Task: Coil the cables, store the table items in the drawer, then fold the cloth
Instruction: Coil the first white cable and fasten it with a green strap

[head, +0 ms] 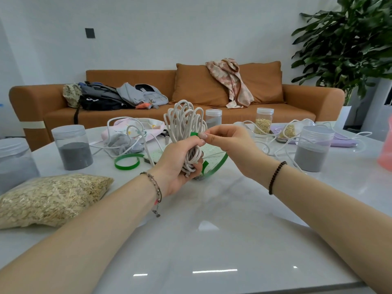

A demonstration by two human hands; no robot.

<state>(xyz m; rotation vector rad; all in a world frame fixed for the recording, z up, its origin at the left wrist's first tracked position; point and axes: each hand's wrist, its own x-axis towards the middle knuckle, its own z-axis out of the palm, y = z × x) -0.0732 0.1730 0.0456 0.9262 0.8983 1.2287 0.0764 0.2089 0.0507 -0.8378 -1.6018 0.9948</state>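
- Far left: bag of oats (48,198) and jar of grey sand (73,148) stand on the tabletop (212,219); a spare green strap loop (126,162) lies just right of the jar.
- Left hand (178,164): fingers curl round the waist of the coiled white cable (184,122), held upright above the tabletop centre.
- Cable: off-white, round, many uneven loops fanning above the fist. Judged light, supple, springy; loops likely to splay if the grip slackens. Best hold: the gathered waist.
- Green tie (194,134): at the bundle's right side.
- Right hand (231,143): thumb and forefinger pinch the tie's end.
- Right: loose white cables (267,150) lie uncoiled.
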